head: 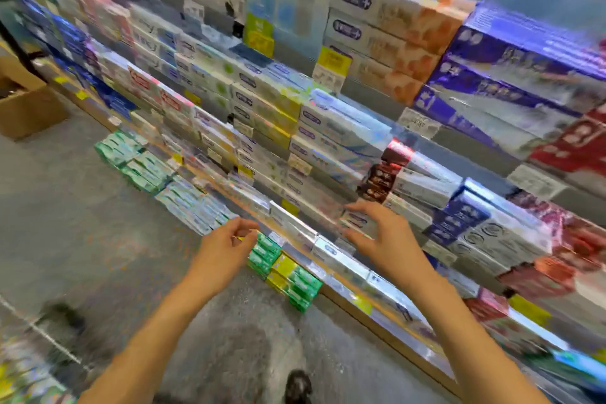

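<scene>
Shop shelf (388,300), boxes (357,221), grey floor (82,207); left hand (223,249) fingers loose, right hand (387,236) fingers spread.

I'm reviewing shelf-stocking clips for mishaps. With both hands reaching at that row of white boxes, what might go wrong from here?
1. The right hand spreads over tightly packed white boxes. Pulling one may drag its neighbours over the shelf edge.
2. Boxes that slip could land on the green boxes stacked below, or on the floor.
3. The view is blurred, which hints at quick movement, so a hurried grab might miss.

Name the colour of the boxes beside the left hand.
The boxes are green, clearest in the head view.
</scene>
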Available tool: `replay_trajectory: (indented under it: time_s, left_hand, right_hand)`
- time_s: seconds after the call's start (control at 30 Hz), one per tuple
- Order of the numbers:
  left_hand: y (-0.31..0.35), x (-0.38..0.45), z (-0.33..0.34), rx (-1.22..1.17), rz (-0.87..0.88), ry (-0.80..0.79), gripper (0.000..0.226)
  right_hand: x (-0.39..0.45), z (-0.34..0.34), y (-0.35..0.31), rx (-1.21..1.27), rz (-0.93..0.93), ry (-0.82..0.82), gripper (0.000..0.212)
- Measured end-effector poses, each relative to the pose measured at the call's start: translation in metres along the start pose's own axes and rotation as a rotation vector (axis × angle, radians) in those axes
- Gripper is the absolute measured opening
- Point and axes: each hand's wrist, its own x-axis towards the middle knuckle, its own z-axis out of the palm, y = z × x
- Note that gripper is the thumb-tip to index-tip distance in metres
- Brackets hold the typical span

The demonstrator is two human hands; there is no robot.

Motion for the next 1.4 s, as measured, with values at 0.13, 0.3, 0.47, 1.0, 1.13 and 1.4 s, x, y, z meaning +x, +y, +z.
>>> replay_trajectory:
  time_s: [0.13,0.3,0.47,1.0,1.13,1.4]
  left_hand:
    - [-0.018,0.038,0.057,0.081,-0.052,-0.028,0.024]
    - [-0.056,0.091,0.102,0.230,-0.049,-0.131,0.019]
    - [-0.145,0.134,0.152,0.459,-0.079,-0.327,0.027]
    - [-0.475,0.336,0.362,1.321,0.466,-0.605,0.082]
    - [-0.514,0.365,0.396,1.425,0.536,-0.592,0.088]
    - [-0.553,0.381,0.415,1.578,0.750,-0.442,0.100]
  right_hand:
    - [0.025,0.010,0.052,0.013,0.043,-0.042,0.040]
    - [0.049,0.060,0.112,0.065,0.139,-0.094,0.033]
    - [0.055,0.151,0.187,0.085,0.321,-0.253,0.035]
    - [0.170,0.509,0.473,-0.319,0.264,-0.355,0.054]
    - [0.179,0.555,0.513,-0.460,0.173,-0.310,0.069]
    - [0.175,0.602,0.519,-0.606,0.179,-0.085,0.101]
